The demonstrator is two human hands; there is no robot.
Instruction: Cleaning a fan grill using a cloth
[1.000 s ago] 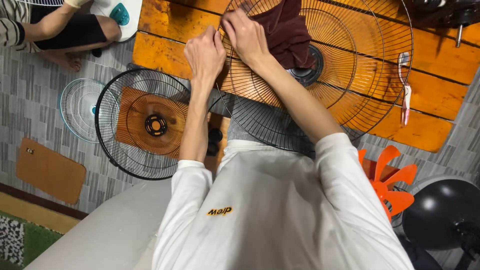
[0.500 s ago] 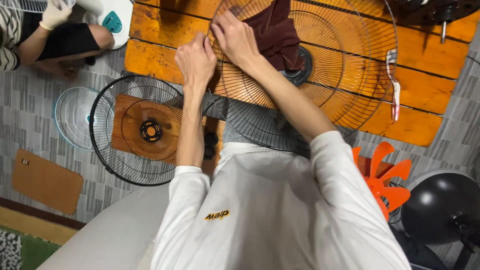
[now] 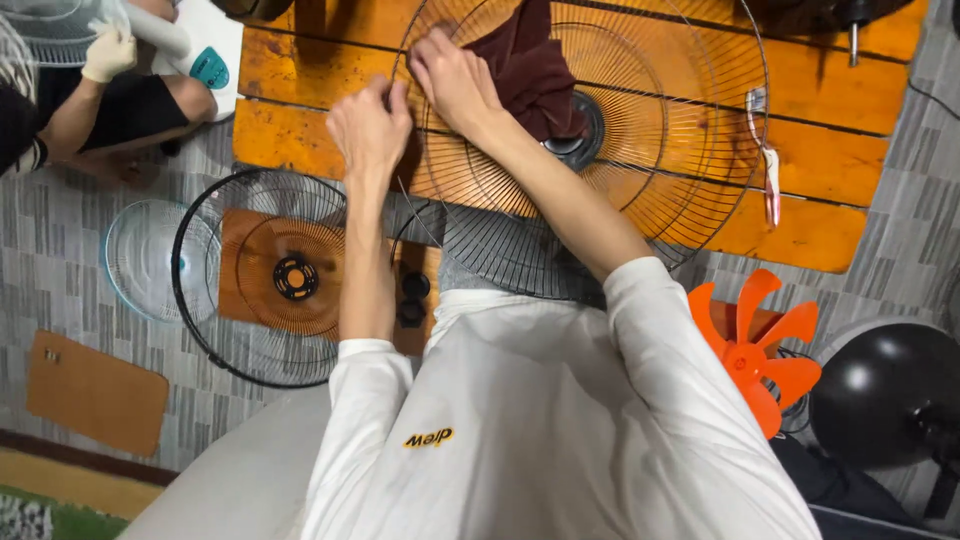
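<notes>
Hands [image 3: 415, 100] hide rim of fan guard [image 3: 640, 190].

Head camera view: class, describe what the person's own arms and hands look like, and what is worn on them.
Both hands, left hand and right hand, are bare, with no gloves. The forearms are uncovered; white sleeves are pushed up near the elbows.

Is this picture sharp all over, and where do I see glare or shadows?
Head view: mostly sharp; the left hand and right hand on the fan grille look crisp. Bright glare spot on the black dome at right. Soft shadows under the grille on the orange wooden table. Edges bend slightly, as with a wide lens.
</notes>
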